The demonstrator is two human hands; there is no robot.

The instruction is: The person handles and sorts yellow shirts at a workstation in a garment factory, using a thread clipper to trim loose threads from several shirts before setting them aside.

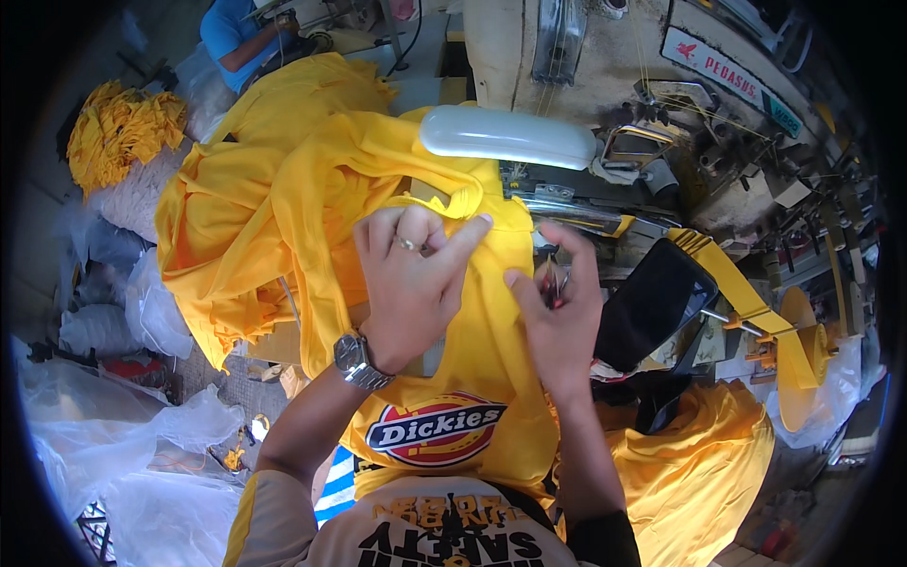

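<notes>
Spreading across the work surface before the sewing machine (605,85), a yellow garment (283,189) with an oval printed badge on its near part lies under both hands. Behind it, a white lamp housing (508,137) sits over the cloth, and a yellow binding tape (732,279) runs to the right. Left hand (411,283), wearing a wristwatch (357,361) and a ring, pinches the cloth closed. Right hand (557,307) grips small snips (551,281), fingers curled shut, touching the fabric.

Small red-handled tool (551,283), perhaps snips, mostly hidden inside the right hand (559,312).
</notes>
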